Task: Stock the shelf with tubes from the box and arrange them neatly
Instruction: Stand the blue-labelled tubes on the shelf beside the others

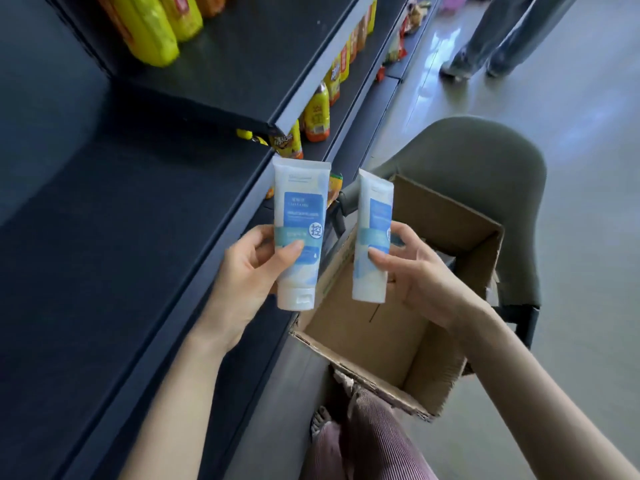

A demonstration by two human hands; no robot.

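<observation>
The left hand (249, 271) is gripping a smooth white-and-blue plastic tube (299, 209), flat cap down and thumb curling across its front, just beside the front edge of the dark matte shelf (121, 237). At 3 o'clock of it, well apart, the right hand (415, 275) is pinching a second tube (374, 216) above the open corrugated cardboard box (381, 334). Glossy yellow bottles (152, 29) are standing at 11 o'clock. A rounded grey chair (485, 161) is sitting behind the box on the pale, shiny floor (588, 237).

Yellow bottles (152, 36) upper left, row of orange-labelled drink bottles (317, 116), grey chair (485, 168), another person's legs (491, 32) in jeans
</observation>
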